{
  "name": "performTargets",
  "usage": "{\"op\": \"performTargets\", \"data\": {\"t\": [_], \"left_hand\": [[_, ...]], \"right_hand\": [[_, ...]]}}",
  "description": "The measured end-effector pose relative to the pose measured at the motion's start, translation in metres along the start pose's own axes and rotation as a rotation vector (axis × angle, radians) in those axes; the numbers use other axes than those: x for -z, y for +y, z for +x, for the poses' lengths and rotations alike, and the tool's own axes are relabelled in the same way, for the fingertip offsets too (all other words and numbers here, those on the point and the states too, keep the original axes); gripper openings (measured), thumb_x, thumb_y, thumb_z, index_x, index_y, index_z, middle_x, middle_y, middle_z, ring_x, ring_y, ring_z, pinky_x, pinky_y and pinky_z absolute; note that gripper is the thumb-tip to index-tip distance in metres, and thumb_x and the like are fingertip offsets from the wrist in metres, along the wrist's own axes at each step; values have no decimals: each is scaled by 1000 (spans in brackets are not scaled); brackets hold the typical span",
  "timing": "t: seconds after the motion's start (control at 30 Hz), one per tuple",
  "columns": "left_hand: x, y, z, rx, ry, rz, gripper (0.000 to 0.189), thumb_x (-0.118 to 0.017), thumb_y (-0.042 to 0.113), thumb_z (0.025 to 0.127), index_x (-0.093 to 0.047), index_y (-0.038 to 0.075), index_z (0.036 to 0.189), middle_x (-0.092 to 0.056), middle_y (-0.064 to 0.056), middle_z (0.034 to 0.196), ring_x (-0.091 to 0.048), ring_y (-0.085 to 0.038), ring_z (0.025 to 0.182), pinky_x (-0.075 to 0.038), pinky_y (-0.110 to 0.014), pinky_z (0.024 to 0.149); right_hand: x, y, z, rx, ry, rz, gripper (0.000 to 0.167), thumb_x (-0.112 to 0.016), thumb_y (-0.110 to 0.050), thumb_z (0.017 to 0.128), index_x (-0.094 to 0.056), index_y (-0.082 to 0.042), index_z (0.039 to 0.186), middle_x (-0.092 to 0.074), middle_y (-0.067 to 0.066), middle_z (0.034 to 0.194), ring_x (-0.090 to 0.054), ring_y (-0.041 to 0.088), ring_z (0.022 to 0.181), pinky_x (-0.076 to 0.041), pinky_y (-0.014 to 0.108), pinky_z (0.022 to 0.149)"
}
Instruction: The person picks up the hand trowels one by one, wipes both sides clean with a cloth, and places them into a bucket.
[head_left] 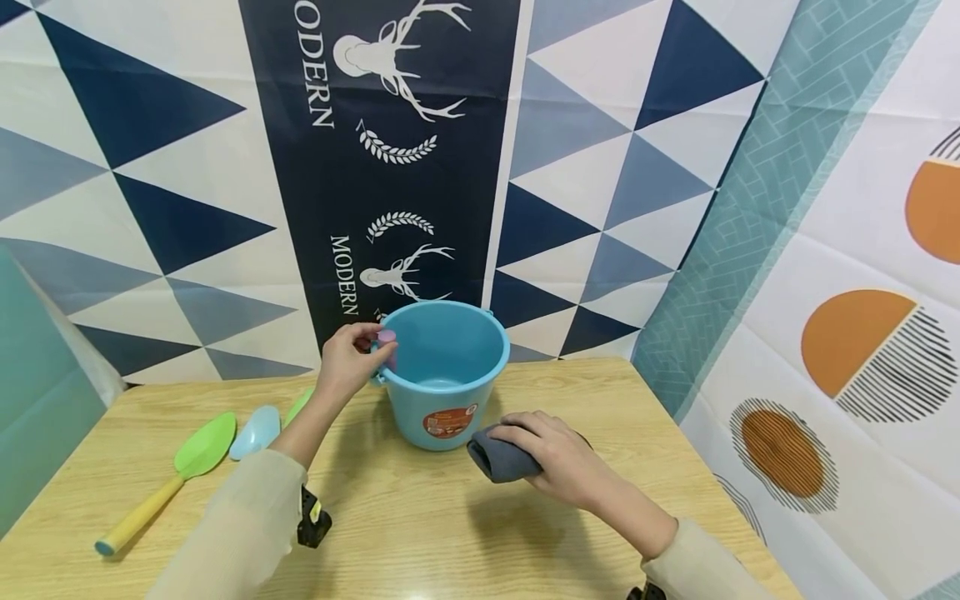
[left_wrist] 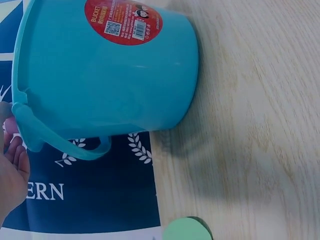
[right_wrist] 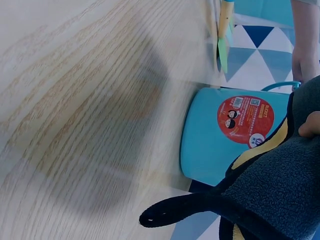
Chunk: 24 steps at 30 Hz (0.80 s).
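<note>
A light blue bucket with a red round label stands upright on the wooden table. My left hand is at its left rim, thumb and fingers pinching a small object with a round pinkish-purple top. The lower part of that object shows just inside the rim, and its kind is unclear. The bucket's handle hangs down on this side. In front of the bucket, at its right, my right hand grips a folded dark grey towel above the table. Up close, the right wrist view shows the towel's dark edging with a loop and a yellowish strip.
To the left on the table lies a green toy shovel with a yellow handle. Beside it are a light blue scoop and another green piece, partly behind my left arm. A patterned cloth wall rises right behind the bucket.
</note>
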<state>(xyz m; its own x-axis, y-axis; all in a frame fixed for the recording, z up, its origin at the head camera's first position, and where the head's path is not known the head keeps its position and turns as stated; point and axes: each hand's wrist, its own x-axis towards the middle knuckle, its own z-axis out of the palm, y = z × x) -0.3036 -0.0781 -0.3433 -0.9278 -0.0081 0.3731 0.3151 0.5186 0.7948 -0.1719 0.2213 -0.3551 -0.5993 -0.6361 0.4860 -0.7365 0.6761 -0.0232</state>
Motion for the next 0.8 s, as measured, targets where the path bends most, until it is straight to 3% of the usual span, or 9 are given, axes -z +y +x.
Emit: {"op": "performTargets", "data": {"t": [0.2, 0.47, 0.8], "left_hand": [[0, -2, -1, -9, -2, -11, 40, -74, 24, 79, -65, 2, 112, -61, -15, 101, -56, -26, 91, -47, -32, 78], [5, -4, -4, 35, -15, -58, 45, -74, 34, 79, -65, 6, 113, -61, -13, 103, -54, -24, 94, -45, -32, 80], [17, -14, -9, -7, -17, -79, 43, -71, 32, 82, -64, 5, 114, -63, -12, 103, -56, -22, 93, -46, -28, 79]], "right_hand": [[-1, 1, 0, -1, -8, 6, 57, -80, -12, 71, -58, -22, 123, -60, 7, 117, -60, 24, 102, -52, 42, 81], [-1, 1, 2, 1, -7, 8, 58, -80, -12, 71, -57, -22, 123, -60, 6, 118, -60, 25, 103, -52, 42, 81], [-2, 2, 3, -4, -11, 9, 57, -80, -12, 71, -58, -22, 123, -60, 6, 118, -60, 24, 102, -52, 42, 81]]}}
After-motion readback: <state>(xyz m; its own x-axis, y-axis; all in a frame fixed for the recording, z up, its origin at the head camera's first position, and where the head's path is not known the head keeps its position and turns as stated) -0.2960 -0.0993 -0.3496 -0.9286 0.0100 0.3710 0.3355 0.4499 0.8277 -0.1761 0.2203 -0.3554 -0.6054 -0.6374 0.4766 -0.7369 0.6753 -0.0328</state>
